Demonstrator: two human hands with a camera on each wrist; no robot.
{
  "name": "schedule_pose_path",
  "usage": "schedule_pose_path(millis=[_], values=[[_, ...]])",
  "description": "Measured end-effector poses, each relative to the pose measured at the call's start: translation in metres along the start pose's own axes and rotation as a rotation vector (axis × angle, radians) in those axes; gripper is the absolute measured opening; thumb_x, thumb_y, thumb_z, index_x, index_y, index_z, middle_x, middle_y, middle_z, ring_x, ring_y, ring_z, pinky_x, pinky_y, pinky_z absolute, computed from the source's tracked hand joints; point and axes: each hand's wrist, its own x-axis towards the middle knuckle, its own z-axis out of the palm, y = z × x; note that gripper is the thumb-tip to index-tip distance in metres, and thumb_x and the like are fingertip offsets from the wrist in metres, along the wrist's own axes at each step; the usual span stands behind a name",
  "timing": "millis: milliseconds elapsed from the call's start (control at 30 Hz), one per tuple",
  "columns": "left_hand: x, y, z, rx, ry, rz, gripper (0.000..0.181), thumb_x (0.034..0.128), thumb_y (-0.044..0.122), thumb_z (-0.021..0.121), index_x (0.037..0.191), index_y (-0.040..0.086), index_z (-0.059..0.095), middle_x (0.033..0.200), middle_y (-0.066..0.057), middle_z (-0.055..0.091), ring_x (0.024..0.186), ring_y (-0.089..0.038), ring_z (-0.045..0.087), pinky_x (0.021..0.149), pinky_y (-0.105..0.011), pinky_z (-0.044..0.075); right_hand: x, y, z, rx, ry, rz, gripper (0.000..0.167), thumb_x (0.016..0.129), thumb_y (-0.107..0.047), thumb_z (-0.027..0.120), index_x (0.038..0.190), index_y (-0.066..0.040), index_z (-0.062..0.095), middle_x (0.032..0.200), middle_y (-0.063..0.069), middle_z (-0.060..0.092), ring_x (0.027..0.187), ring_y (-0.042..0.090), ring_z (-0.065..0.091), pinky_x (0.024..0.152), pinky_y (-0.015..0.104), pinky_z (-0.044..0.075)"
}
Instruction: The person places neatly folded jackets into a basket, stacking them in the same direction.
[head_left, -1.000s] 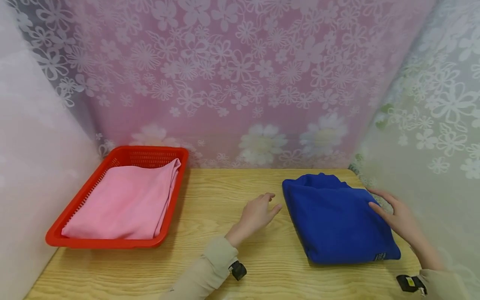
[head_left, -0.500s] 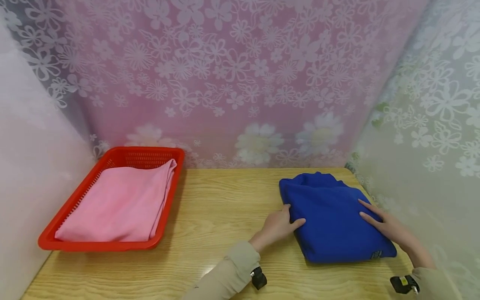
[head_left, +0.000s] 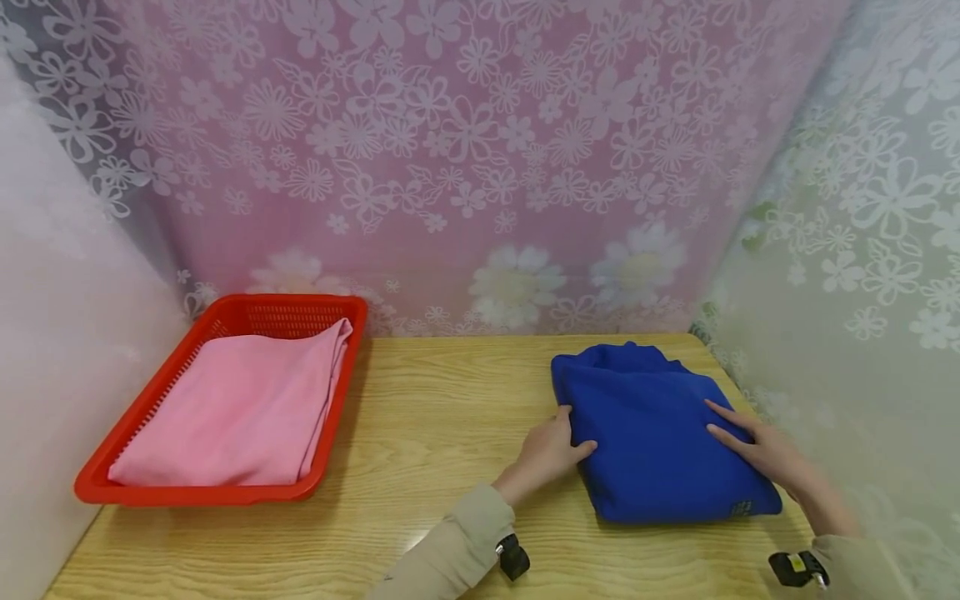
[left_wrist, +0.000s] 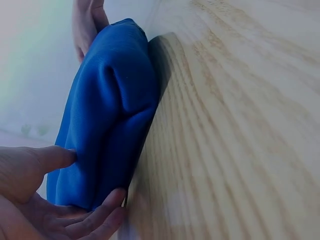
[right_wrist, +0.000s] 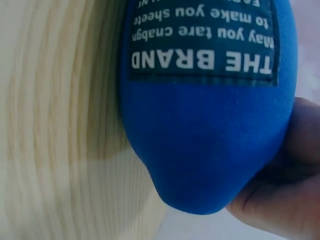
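Observation:
A folded blue cloth [head_left: 652, 442] lies at the right side of the wooden table. Its left edge is gripped by the left hand [head_left: 543, 454], thumb on top; in the left wrist view, that hand [left_wrist: 60, 200] has its fingers along the underside of the layered blue edge [left_wrist: 110, 115]. The right hand [head_left: 772, 454] holds the opposite edge, thumb and a finger on the upper surface, other fingers hidden. In the right wrist view the right hand [right_wrist: 285, 185] is beside the cloth's rounded corner [right_wrist: 200, 135], near a dark printed label [right_wrist: 202, 55].
A red basket [head_left: 333, 425] with a folded pink cloth [head_left: 232, 408] in it stands at the table's left. Wood surface [head_left: 442, 392] lies between basket and blue cloth. Flowered curtains [head_left: 450, 167] hang behind and at both sides.
The left hand has moved right onto the blue cloth's left edge and taken hold. The right hand has shifted slightly left on the cloth, and the cloth sits slightly further left.

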Motion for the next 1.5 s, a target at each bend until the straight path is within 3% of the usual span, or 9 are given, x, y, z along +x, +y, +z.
schedule_pose_path(millis=[400, 533, 967, 1067, 1133, 1200, 1333, 1433, 1500], values=[[-0.014, -0.022, -0.027, -0.052, 0.017, 0.006, 0.071, 0.0966, 0.032, 0.071, 0.149, -0.006, 0.042, 0.144, -0.021, 0.056, 0.129, -0.033, 0.058, 0.104, -0.042, 0.05, 0.009, -0.033, 0.019, 0.051, -0.022, 0.026, 0.071, 0.108, -0.041, 0.047, 0.16, 0.0, 0.02, 0.153, 0.048, 0.015, 0.133, 0.068, 0.025, 0.098, 0.071, 0.039], [-0.019, -0.031, -0.035, -0.057, 0.019, 0.009, 0.07, 0.0968, 0.031, 0.07, 0.148, -0.008, 0.042, 0.142, -0.023, 0.057, 0.127, -0.034, 0.059, 0.103, -0.043, 0.05, 0.011, -0.043, 0.029, -0.017, 0.018, 0.008, 0.069, 0.107, -0.041, 0.049, 0.158, 0.002, 0.027, 0.151, 0.047, 0.023, 0.132, 0.067, 0.032, 0.097, 0.071, 0.041], [-0.04, -0.064, -0.067, -0.078, 0.026, -0.014, 0.069, 0.0969, 0.027, 0.068, 0.148, -0.009, 0.041, 0.144, -0.025, 0.054, 0.129, -0.036, 0.057, 0.105, -0.047, 0.048, 0.023, -0.089, 0.059, -0.092, 0.048, 0.013, 0.069, 0.106, -0.045, 0.049, 0.157, 0.0, 0.032, 0.148, 0.045, 0.032, 0.123, 0.062, 0.048, 0.092, 0.065, 0.047], [-0.046, -0.074, -0.075, -0.085, 0.033, -0.017, 0.069, 0.0974, 0.027, 0.067, 0.149, -0.009, 0.04, 0.145, -0.025, 0.053, 0.131, -0.037, 0.055, 0.106, -0.049, 0.047, 0.026, -0.102, 0.069, -0.097, 0.066, -0.003, 0.068, 0.106, -0.043, 0.05, 0.156, 0.001, 0.034, 0.147, 0.044, 0.035, 0.119, 0.06, 0.053, 0.09, 0.063, 0.049], [-0.051, -0.082, -0.08, -0.089, 0.038, -0.021, 0.068, 0.0977, 0.027, 0.066, 0.149, -0.009, 0.039, 0.146, -0.025, 0.052, 0.132, -0.038, 0.054, 0.107, -0.05, 0.047, 0.027, -0.111, 0.076, -0.099, 0.076, -0.008, 0.067, 0.106, -0.041, 0.052, 0.155, 0.001, 0.035, 0.145, 0.044, 0.038, 0.105, 0.052, 0.064, 0.083, 0.056, 0.053], [-0.057, -0.089, -0.085, -0.093, 0.046, -0.026, 0.068, 0.0976, 0.026, 0.066, 0.149, -0.01, 0.04, 0.147, -0.026, 0.051, 0.133, -0.039, 0.053, 0.107, -0.052, 0.046, 0.027, -0.121, 0.083, -0.099, 0.083, -0.019, 0.066, 0.106, -0.039, 0.053, 0.154, 0.001, 0.037, 0.14, 0.044, 0.044, 0.089, 0.041, 0.07, 0.074, 0.048, 0.054], [-0.067, -0.102, -0.098, -0.088, 0.067, -0.036, 0.067, 0.0964, 0.025, 0.066, 0.147, -0.011, 0.041, 0.145, -0.028, 0.052, 0.131, -0.042, 0.054, 0.106, -0.054, 0.046, 0.028, -0.141, 0.096, -0.098, 0.079, -0.017, 0.064, 0.105, -0.036, 0.055, 0.154, 0.002, 0.037, 0.098, 0.031, 0.068, 0.062, 0.021, 0.064, 0.061, 0.038, 0.047], [-0.073, -0.11, -0.107, -0.073, 0.083, -0.049, 0.066, 0.0956, 0.024, 0.064, 0.146, -0.011, 0.042, 0.144, -0.028, 0.053, 0.13, -0.043, 0.054, 0.106, -0.055, 0.046, 0.03, -0.156, 0.106, -0.11, 0.079, -0.015, 0.063, 0.106, -0.036, 0.054, 0.155, 0.001, 0.037, 0.067, 0.009, 0.059, 0.053, 0.018, 0.056, 0.058, 0.036, 0.045], [-0.077, -0.115, -0.114, -0.062, 0.095, -0.062, 0.065, 0.0951, 0.023, 0.064, 0.146, -0.011, 0.043, 0.143, -0.029, 0.053, 0.129, -0.043, 0.055, 0.105, -0.055, 0.046, 0.031, -0.165, 0.112, -0.117, 0.079, -0.022, 0.063, 0.106, -0.036, 0.053, 0.155, 0.001, 0.037, 0.063, 0.007, 0.055, 0.053, 0.017, 0.055, 0.057, 0.036, 0.045]])
